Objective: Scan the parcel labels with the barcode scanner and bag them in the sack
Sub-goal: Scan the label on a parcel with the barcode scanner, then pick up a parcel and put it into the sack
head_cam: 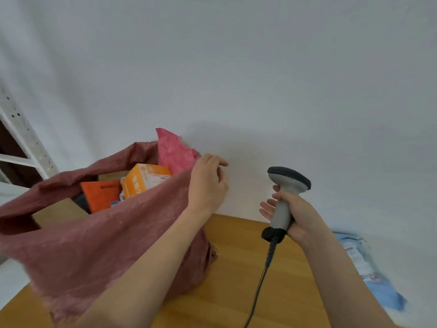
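While our right hand [298, 215] grips the barcode scanner [285, 197] | left hand [208, 183], fingers loosely curled and holding nothing, sits at the sack [99, 245] rim | parcels inside; blue parcel [369, 268] on table [236, 280] | risk: rim slumps, sack spills.

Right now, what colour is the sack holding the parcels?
The sack is a dusty reddish pink, seen clearly in the head view.
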`<state>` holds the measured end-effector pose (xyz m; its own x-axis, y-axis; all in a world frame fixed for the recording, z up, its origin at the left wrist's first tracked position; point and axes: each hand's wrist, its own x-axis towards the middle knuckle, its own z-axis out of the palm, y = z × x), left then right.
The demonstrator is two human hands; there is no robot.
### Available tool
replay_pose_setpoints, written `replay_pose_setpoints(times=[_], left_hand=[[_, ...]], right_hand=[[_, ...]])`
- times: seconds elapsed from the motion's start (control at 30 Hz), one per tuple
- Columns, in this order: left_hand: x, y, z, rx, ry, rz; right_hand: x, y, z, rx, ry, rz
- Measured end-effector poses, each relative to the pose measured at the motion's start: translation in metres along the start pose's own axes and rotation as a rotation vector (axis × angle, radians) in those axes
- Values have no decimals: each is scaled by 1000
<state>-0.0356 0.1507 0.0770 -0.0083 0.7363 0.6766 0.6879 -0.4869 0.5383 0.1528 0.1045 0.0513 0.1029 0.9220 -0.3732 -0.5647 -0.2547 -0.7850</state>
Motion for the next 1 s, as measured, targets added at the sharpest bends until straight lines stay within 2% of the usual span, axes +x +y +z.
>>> replay_pose_setpoints(times=[0.1,0.27,0.47,0.57,0.63,0.8,1.0], left_hand=[[-10,32,59,-69,-85,-85],[-54,64,168,-192,-451,-317],[-126,53,247,-139,-835,-572],[-149,40,263,-181,-974,-791],[-162,32,269,-197,-1016,-931],[-188,13,275,-169,-1004,-1098],[-207,-7,266,-199,-876,-1260]], right_hand=[[16,-16,-55,20,32,72],[47,-33,-153,0,171,146],[80,-17,-245,30,304,305],[96,-5,-283,95,347,347],[107,4,-302,111,386,364],[122,32,-322,122,446,465],[127,70,-308,78,348,632]])
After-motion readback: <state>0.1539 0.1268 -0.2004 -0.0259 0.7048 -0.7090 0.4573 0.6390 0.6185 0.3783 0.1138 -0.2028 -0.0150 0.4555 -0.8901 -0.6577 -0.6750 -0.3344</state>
